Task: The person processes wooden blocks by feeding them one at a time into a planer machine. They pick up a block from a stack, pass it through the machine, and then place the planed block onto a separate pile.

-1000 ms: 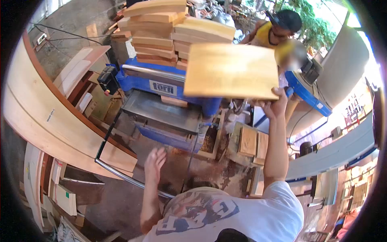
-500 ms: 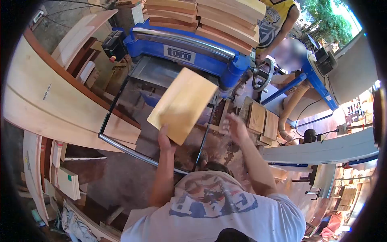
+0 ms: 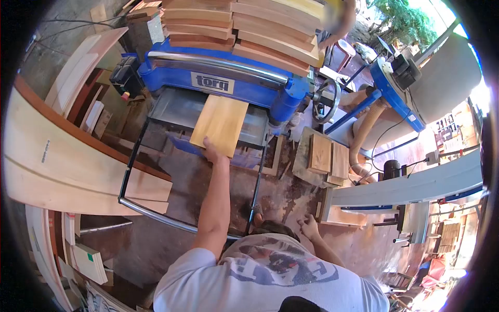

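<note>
Left hand (image 3: 214, 152) grips the near end of a flat, light-brown board (image 3: 221, 125), thumb on top; the fingers underneath are hidden. Right hand (image 3: 309, 227) hangs free and low, near the head of the wearer's body, its fingers loosely bent. The board lies over the metal bed (image 3: 176, 112) of a blue machine (image 3: 241, 86) labelled "torq", its near end jutting out past the bed's edge. Its far end meets the machine's dark opening just under the label; whether any of it is inside is hard to tell. On top of the machine sit stacked boards (image 3: 275, 31) in two side-by-side piles, their upper layers cut off by the top of the view. Behind them, a person's arm (image 3: 347, 23) shows; the face is blurred and the rest is mostly out of sight. To the right are a handwheel (image 3: 335, 99), a ribbed hose (image 3: 361, 138) and a large pale bag (image 3: 449, 78) whose contents cannot be seen. Two short planks (image 3: 319, 154) lie side by side on a low surface (image 3: 302, 164). At left, a slot-like gap holds upright panels (image 3: 86, 260), partly lost in shadow. Dark rounded corners crop everything.
</note>
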### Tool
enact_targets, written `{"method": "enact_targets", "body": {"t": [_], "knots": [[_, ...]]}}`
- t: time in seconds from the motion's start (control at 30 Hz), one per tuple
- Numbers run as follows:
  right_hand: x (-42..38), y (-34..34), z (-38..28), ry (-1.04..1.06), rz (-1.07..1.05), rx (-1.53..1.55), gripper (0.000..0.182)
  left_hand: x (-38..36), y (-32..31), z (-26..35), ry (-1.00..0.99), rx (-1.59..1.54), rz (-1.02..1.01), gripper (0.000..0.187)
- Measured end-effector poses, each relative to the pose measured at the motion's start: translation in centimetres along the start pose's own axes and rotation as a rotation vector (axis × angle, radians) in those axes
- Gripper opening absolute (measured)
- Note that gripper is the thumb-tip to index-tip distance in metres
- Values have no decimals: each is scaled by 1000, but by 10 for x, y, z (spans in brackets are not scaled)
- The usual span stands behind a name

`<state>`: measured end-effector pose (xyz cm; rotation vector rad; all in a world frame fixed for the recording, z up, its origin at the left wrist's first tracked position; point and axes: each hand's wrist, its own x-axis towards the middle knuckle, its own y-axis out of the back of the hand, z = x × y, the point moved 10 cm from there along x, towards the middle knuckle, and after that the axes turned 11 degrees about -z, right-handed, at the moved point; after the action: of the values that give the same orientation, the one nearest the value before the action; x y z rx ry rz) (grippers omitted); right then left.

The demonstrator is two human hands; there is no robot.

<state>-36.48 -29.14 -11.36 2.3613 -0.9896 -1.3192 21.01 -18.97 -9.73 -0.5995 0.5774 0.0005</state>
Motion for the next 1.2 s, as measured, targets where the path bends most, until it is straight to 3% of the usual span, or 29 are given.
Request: {"method": "enact_targets", "body": {"t": [0.13, 0.23, 0.33, 0.43, 0.47, 0.53, 0.67, 0.73, 0.8, 0.87, 0.93, 0.97, 1.0, 1.03, 1.1, 1.13, 1.2], "knots": [[-7, 16, 41, -137, 84, 96, 65, 1, -28, 24, 11, 551, 215, 80], [-15, 34, 54, -253, 110, 187, 65, -7, -45, 29, -123, 488, 269, 81], [-12, 42, 68, -284, 144, 177, 61, -28, -74, 41, -51, 487, 93, 91], [29, 49, 81, -98, 252, -14, 58, -14, -68, 36, -117, 503, 230, 94], [30, 52, 56, -69, 258, -42, 58, -1, -62, 29, -147, 592, 314, 95], [36, 53, -16, 199, 331, -103, 60, 21, -53, 16, -200, 753, 479, 99], [14, 75, -158, 585, 482, -255, 67, 1, -70, 39, -183, 883, 445, 102], [-23, 94, -227, 644, 436, -151, 65, 15, -62, 26, -91, 889, 364, 103], [-66, 113, -298, 732, 422, -51, 61, 34, -29, -3, -134, 769, 240, 100], [-68, 129, -351, 791, 360, -31, 59, -34, -30, 34, -363, 704, -200, 95], [-80, 137, -422, 939, 258, 111, 55, -83, 32, 21, -409, 868, -145, 87], [-85, 145, -469, 1062, 190, 237, 52, -102, 57, 12, -379, 844, -272, 84], [-60, 154, -499, 1027, 142, 334, 47, -124, 80, 5, -344, 818, -396, 81], [-67, 163, -548, 1081, 129, 377, 44, -147, 103, -2, -271, 967, -464, 75], [-44, 187, -643, 1082, 62, 446, 49, -201, 119, 10, -170, 1014, -528, 62], [-51, 189, -691, 1104, -72, 651, 51, -228, 119, 22, -146, 911, -522, 56], [-27, 204, -783, 1121, -109, 518, 65, -245, 127, 37, -223, 919, -508, 50]]}}
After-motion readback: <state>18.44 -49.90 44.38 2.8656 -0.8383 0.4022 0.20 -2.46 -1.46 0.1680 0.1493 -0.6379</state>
